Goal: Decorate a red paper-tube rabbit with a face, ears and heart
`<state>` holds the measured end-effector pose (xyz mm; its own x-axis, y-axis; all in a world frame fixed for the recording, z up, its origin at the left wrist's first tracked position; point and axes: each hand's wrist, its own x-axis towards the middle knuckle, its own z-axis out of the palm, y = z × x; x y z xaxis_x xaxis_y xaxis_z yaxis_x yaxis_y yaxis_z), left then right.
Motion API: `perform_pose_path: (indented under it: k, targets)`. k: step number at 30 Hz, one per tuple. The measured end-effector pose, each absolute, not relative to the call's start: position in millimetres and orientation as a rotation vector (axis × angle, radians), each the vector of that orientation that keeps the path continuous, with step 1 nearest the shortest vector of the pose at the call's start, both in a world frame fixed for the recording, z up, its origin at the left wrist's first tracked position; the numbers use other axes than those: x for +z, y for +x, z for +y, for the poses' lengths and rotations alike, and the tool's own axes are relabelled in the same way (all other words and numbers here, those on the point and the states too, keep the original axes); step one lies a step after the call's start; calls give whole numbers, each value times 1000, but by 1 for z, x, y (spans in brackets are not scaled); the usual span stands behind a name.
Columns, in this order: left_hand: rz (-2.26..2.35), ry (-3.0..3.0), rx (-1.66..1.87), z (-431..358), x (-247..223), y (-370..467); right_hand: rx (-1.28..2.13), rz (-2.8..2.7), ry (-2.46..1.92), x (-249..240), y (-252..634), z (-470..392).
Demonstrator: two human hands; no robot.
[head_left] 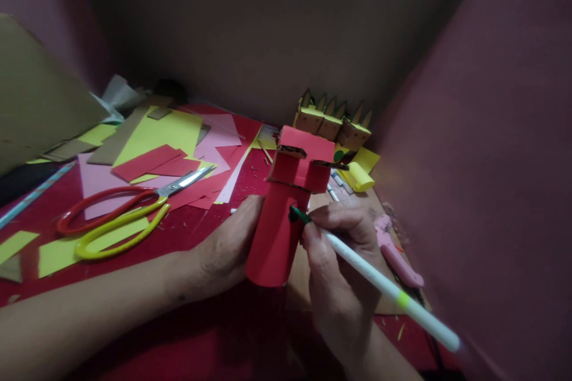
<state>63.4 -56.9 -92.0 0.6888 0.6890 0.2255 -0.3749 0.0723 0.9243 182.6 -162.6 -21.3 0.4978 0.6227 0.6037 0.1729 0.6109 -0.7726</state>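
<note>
My left hand (235,244) is wrapped round the back left side of a red paper tube (272,244), its fingers mostly hidden behind it. On top of the tube sits a red boxy piece (308,143) with corrugated cardboard edges. Between thumb and fingers, my right hand (342,250) grips a white marker (379,277) with a yellow-green band and a green tip end. That tip touches the tube's front, where a dark green mark (293,213) shows.
Scissors (163,190) with red and yellow handles lie at left on yellow (156,134), pink and red paper pieces. Behind the tube stand small cardboard boxes with pointed pieces (330,122). A pink glue gun (400,256) lies at right, near the wall (491,161). A yellow paper roll (360,177) rests behind.
</note>
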Motion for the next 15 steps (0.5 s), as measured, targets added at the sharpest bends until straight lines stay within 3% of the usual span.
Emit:
perform_pose_path:
  k: [15]
  targets:
    - [274, 1164, 768, -59, -87, 66, 316, -1008, -916, -23, 183, -162]
